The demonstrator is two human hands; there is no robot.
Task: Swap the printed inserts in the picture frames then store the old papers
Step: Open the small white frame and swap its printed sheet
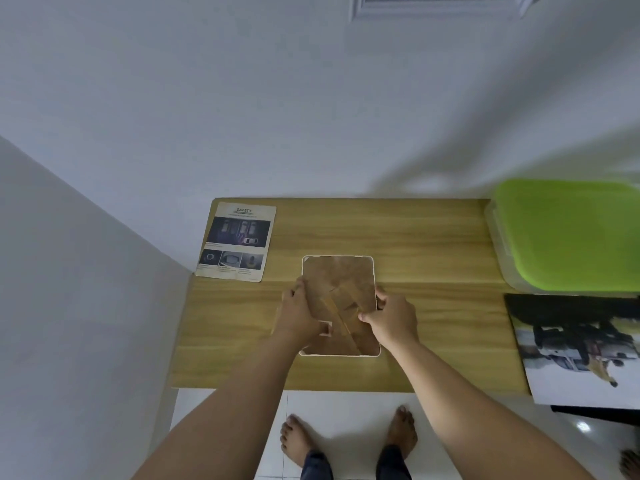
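A white-rimmed picture frame [337,271] lies face down in the middle of the wooden table [433,237], its brown backing board with a folded stand facing up. My left hand [299,313] grips the frame's left edge, thumb near a small white tab at the lower left. My right hand [393,315] holds the right edge, fingers pressing on the backing. A printed "SAFETY" sheet [237,240] with car pictures lies flat at the table's back left corner. A large printed photo [575,344] of a dark vehicle lies at the right edge.
A clear storage box with a green lid [568,233] stands at the back right of the table. White walls close in behind and to the left. My bare feet stand on white tiles below the table's front edge.
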